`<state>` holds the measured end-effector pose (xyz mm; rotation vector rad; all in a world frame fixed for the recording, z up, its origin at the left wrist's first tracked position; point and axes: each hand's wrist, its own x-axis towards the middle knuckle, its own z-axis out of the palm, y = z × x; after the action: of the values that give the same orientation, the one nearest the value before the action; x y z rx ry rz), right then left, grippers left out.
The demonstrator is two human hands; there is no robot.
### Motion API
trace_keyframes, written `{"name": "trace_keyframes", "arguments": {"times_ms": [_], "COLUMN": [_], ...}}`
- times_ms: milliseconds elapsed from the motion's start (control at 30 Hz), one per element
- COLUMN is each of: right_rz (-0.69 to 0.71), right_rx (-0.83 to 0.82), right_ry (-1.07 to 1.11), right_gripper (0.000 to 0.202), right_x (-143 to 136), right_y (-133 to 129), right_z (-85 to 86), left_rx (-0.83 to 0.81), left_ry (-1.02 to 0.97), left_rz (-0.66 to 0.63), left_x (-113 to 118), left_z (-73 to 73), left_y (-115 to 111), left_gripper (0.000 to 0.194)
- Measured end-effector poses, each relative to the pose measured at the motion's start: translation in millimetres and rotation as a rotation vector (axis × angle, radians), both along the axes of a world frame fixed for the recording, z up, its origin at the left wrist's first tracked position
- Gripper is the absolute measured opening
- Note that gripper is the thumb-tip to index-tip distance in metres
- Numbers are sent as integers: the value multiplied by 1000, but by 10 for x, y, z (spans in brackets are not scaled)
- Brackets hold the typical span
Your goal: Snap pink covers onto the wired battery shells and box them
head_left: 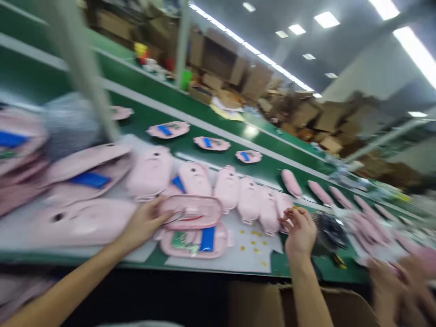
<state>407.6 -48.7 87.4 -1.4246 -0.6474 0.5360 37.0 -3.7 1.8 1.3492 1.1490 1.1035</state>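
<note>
Past the bare left forearm [78, 281], grips a pink lid [204, 211] by its end in the left hand [147, 223], above an open pink lower half [223, 240], and pinches the right hand [300, 232] narrowly near pink cases [268, 211], on what, cannot tell.

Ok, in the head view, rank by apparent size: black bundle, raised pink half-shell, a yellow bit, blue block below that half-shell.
1. raised pink half-shell
2. black bundle
3. blue block
4. yellow bit
</note>
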Motion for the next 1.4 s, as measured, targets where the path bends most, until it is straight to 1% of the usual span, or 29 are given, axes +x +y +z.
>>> {"name": "trace_keyframes", "arguments": {"times_ms": [67, 100, 133, 167, 200, 233, 300, 400, 467, 600, 733, 800, 933, 1033, 1133, 1200, 1233, 1300, 1400], "right_rz": [399, 596, 765, 905, 1013, 1087, 1161, 1151, 1126, 1126, 1187, 1196, 1122, 1025, 901, 860, 842, 794, 772], "right_rx": [56, 76, 76, 65, 47, 28, -4, -20, -28, -44, -85, -98, -58, -76, -243, -359, -382, -354, -200], "right_ry": [-409, -615, -800, -967, -1116, -1250, -1468, -1658, -1744, -1868, -1926, -1956, -1980, -1916, -1755, -1616, -1548, -1425, -1318], "right_gripper": [16, 19, 20, 21, 21, 20, 20, 19, 18, 18, 19, 20, 18, 15, 27, 27, 25, 22, 16], "right_x": [-563, -843, -1106, -1344, -1545, -1703, -1889, -1953, -1959, -2012, -2073, -2099, -2152, -2155, -2055, -1948, -1898, -1832, -1761], "right_y": [17, 56, 112, 179, 255, 332, 467, 575, 588, 573, 583, 588, 573, 589, 684, 751, 761, 700, 487], "right_z": [99, 148, 183, 196, 184, 150, 38, -106, -132, -61, 16, 16, -40, -51, -26, -28, -39, -68, -63], "left_rx": [-59, -70, -72, -66, -54, -40, -11, 25, 42, 28, 35, 45, 47, 52, 41, 17, 12, 28, 28], "left_ry": [-140, -186, -223, -244, -255, -263, -280, -307, -318, -310, -314, -325, -311, -297, -280, -248, -226, -190, -108], "left_rz": [-84, -102, -118, -121, -118, -119, -114, -103, -98, -86, -67, -64, -53, -59, -60, -33, -17, -9, -42], "left_x": [46, 57, 64, 67, 69, 72, 81, 94, 99, 106, 119, 124, 123, 110, 87, 63, 52, 34, 18], "left_z": [53, 59, 57, 51, 44, 34, 7, -51, -86, -113, -108, -109, -105, -86, -79, -83, -81, -57, 8], "left_y": [-40, -49, -61, -77, -97, -120, -160, -184, -182, -192, -214, -216, -218, -230, -231, -221, -217, -219, -211], "left_gripper": [42, 42, 41, 40, 39, 39, 40, 42, 41, 41, 35, 31, 31, 30, 32, 34, 34, 38, 46]}}
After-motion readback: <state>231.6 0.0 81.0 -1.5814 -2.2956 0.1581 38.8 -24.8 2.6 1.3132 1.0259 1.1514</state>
